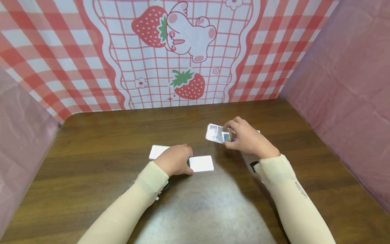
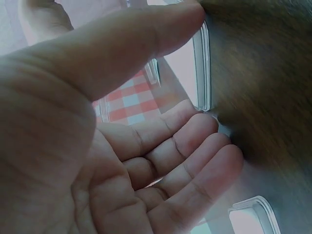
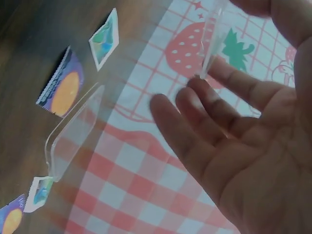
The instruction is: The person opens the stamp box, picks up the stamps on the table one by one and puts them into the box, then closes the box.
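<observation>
My left hand (image 1: 176,159) grips one end of a flat white rectangular box (image 1: 201,164) with clear edges, thumb on one long side and fingertips on the other. Another white box (image 1: 158,151) lies to the left, partly hidden behind that hand. Farther right, my right hand (image 1: 247,138) pinches a clear plastic lid (image 1: 211,132) between thumb and fingers; the right wrist view shows this lid (image 3: 212,39) edge-on. A small white-edged packet (image 1: 226,136) shows at the lid's right end. Whether it lies in or under the lid I cannot tell.
A second clear plastic lid (image 3: 75,134) rests on the brown table beside several small packets, among them a purple and orange one (image 3: 68,87) and a white-edged one (image 3: 105,39). A checked strawberry cloth (image 1: 189,51) hangs behind, pink cloth (image 1: 350,84) at the sides.
</observation>
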`<state>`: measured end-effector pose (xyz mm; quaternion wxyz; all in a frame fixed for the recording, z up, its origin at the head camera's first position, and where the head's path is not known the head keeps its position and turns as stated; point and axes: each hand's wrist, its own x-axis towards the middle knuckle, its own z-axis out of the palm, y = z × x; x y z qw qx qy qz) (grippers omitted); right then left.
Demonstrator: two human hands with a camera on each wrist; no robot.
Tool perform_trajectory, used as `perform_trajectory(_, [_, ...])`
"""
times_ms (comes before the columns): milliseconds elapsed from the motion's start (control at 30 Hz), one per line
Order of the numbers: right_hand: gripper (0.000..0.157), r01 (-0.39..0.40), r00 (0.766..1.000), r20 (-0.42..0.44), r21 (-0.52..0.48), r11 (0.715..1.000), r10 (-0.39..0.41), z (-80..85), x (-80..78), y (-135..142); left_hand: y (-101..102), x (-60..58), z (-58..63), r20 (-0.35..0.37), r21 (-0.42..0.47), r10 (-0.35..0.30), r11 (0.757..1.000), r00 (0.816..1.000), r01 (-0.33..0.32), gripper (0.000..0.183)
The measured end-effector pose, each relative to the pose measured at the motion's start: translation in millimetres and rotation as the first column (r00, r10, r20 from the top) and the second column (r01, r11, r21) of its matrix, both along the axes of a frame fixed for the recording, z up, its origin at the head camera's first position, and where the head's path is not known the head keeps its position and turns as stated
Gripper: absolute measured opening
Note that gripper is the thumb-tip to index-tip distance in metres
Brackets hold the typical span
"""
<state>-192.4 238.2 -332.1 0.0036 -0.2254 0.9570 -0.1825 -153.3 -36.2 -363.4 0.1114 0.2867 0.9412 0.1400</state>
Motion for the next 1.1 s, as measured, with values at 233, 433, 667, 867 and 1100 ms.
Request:
perform_trajectory(233, [0.052,0.082,0.997,0.008,-0.032,0.996,-0.082,-10.0,-10.4,6,-1,-1.5,-1.4,-0.011,0.000,-0.018,1.000,1.000,0.018,0.040])
perform_trajectory(433, [0.053,0.106,0.994,0.022,-0.016,0.994,-0.105,-18.3,-21.8,14,0,-2.3,-1.8,-0.027,-0.026,-0.043,0.999,0.999,0.042,0.041])
perform_trajectory(667, [0.056,0.113,0.993,-0.013,-0.007,0.994,-0.113,-13.5,-41.6,14,1,-1.9,0.7,-0.042,-0.049,-0.039,0.998,0.998,0.037,0.041])
perform_trajectory(867, [0.056,0.140,0.990,-0.020,0.017,0.990,-0.139,-11.4,-59.8,11,2,-0.7,0.6,-0.045,-0.048,-0.041,0.998,0.998,0.039,0.040])
perform_trajectory(1100, [0.055,0.141,0.990,0.012,0.030,0.990,-0.142,-19.1,-77.1,2,1,1.3,-0.5,-0.036,-0.058,-0.028,0.998,0.999,0.026,0.042])
